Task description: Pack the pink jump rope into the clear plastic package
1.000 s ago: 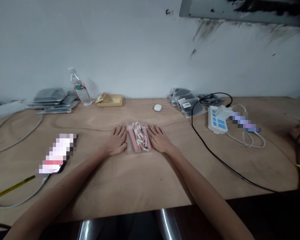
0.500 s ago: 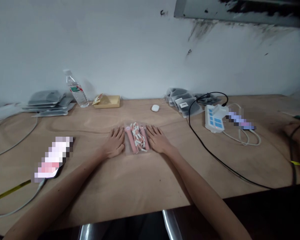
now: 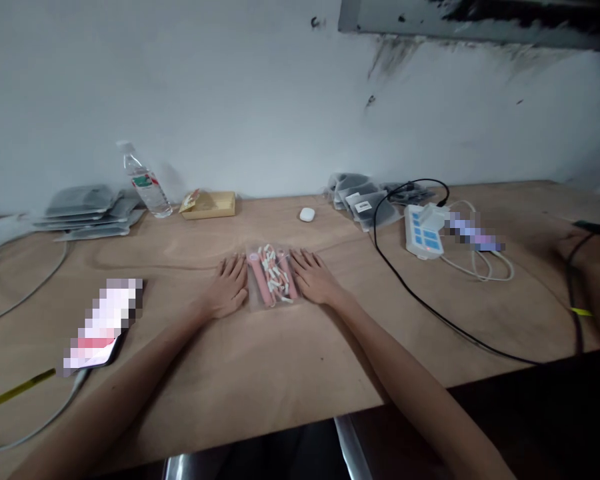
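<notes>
Between my two hands lies a clear plastic bag [image 3: 273, 276] holding a jump rope [image 3: 278, 270], with pink handles and a cord strung with white and pink beads. On its left side, my left hand [image 3: 227, 288] rests flat on the wooden table [image 3: 260, 363], fingers stretched away from me and close to the bag's edge. My right hand [image 3: 314, 276] lies flat along the other side, its fingertips at or very near the bag. Neither hand grips anything.
Left are a phone [image 3: 105, 323] on a cable, bagged grey items [image 3: 87, 210] and a water bottle [image 3: 147, 183]. A shallow box [image 3: 210, 205], a white case [image 3: 307, 215] and more grey packets [image 3: 363, 200] line the back. Right are a power strip [image 3: 423, 231], cables and another person's arm [image 3: 595, 267].
The camera view has shifted and tilted slightly. Both my hands and the bagged jump rope keep their places on the table.
</notes>
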Motion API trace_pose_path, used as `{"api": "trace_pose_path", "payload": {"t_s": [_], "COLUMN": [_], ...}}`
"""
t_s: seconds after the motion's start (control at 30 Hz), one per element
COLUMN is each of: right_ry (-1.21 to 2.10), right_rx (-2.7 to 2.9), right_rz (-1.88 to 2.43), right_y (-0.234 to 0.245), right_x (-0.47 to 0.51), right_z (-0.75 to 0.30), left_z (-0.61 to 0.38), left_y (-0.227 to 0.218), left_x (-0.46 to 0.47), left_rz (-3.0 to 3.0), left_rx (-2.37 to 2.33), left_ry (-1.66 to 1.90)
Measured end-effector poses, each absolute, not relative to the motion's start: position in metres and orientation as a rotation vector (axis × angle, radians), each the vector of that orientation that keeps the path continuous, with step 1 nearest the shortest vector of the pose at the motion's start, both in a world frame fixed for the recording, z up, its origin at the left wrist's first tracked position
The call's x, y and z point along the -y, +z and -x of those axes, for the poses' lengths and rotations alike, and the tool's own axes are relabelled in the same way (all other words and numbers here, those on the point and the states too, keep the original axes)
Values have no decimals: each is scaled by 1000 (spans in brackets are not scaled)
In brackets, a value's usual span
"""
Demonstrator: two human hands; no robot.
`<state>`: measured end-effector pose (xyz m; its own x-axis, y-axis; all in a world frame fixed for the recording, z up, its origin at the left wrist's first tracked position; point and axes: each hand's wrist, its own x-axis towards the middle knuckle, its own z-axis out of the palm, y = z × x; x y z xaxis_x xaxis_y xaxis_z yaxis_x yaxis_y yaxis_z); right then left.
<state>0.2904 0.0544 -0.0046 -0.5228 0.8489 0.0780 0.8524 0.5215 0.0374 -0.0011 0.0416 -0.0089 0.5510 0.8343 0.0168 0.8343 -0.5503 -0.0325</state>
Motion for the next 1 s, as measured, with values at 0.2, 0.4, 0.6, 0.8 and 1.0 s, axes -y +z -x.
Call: {"api": "trace_pose_path", "payload": {"t_s": [0.2, 0.4, 0.6, 0.8, 1.0], "right_ry": [-116, -90, -73, -57, -39], "right_rx": [2688, 2710, 2684, 2674, 2687], "right_rz": [1510, 1509, 1521, 1521, 1500], "right_y": [-4, -3, -4, -2, 1], "right_x": [-54, -55, -54, -53, -52], "right_z": [-289, -291, -291, -290, -293], "left_z": [2, -2, -3, 1, -5], "left_y": [-8, -9, -12, -12, -9], "left_x": [-42, -41, -41, -42, -40], "left_rz": [2724, 2715, 2714, 2738, 2698], "left_rx": [1482, 1496, 1493, 1487, 1528], "left_ry": [-6, 4, -55, -70, -47]}}
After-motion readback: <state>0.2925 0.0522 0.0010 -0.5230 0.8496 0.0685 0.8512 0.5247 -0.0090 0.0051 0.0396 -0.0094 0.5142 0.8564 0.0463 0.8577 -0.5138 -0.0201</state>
